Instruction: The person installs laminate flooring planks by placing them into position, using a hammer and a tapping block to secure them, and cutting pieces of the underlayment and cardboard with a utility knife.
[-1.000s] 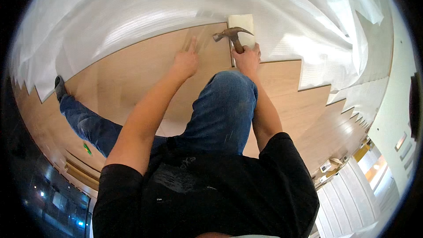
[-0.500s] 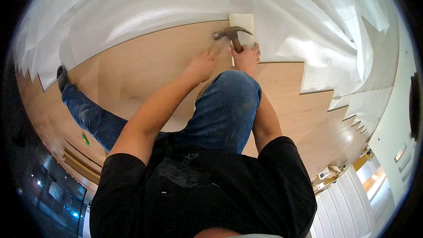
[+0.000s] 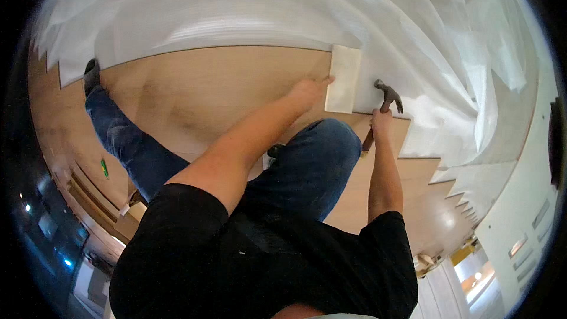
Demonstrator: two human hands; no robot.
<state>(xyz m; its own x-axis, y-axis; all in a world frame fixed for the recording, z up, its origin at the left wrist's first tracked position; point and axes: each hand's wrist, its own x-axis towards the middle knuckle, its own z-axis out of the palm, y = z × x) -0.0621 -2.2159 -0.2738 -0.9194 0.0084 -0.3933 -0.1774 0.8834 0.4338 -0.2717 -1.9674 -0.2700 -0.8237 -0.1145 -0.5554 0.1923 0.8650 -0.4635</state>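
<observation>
My left hand (image 3: 308, 93) reaches forward over the tan floor planks (image 3: 230, 77). A finger is stretched out to the left edge of a flat white rectangular piece (image 3: 342, 80), while the other fingers are partly hidden. That piece lies at the right end of the farthest plank row, beside the white underlay sheet (image 3: 236, 15). To its right, my right hand (image 3: 382, 121) is closed around the handle of a claw hammer (image 3: 388, 94). The hammer is held up with its dark metal head beyond my fist, clear of the white piece.
Plank ends form steps (image 3: 434, 168) down the right side. Loose underlay folds (image 3: 481, 106) rise at the far right. My bent knee (image 3: 331, 147) is between my arms; my other leg (image 3: 127, 139) stretches left. A green tool (image 3: 104, 168) lies at left, near cardboard pieces (image 3: 127, 224).
My right hand has carried the hammer from over the white piece to the right. My left hand has moved right, to the white piece's edge. The whole view has shifted.
</observation>
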